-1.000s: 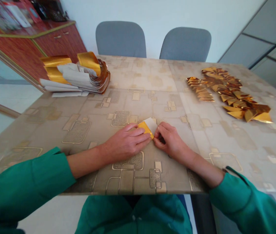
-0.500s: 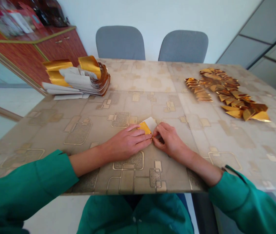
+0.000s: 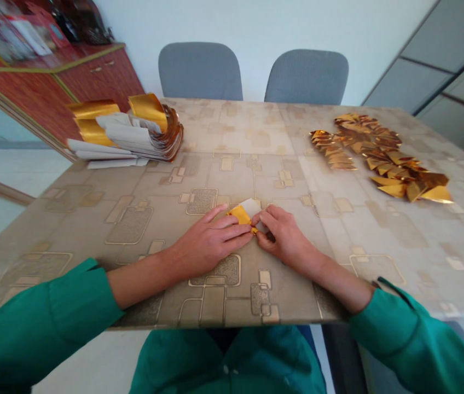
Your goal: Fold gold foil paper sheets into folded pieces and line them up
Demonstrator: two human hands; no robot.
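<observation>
A small sheet of gold foil paper (image 3: 240, 214), partly folded and with a pale underside showing at its far corner, lies on the table between my hands. My left hand (image 3: 211, 241) rests flat across the near left part of the paper, its fingers stretched out and pressing it down. At the right edge my right hand (image 3: 283, 232) pinches the paper's near corner between thumb and fingertips. The fingers of both hands cover much of the sheet, so the folds beneath them are hidden.
A bent stack of gold and grey-white paper sheets (image 3: 133, 134) lies at the back left. Folded gold pieces (image 3: 400, 172) are heaped at the back right. Two grey chairs (image 3: 199, 71) stand behind the patterned table (image 3: 199, 175). A wooden cabinet (image 3: 100, 76) holds various items.
My left hand has shifted slightly to the left, with its index finger lifted off the paper. My right hand keeps its pinch at the near corner, where a bit of folded gold now shows.
</observation>
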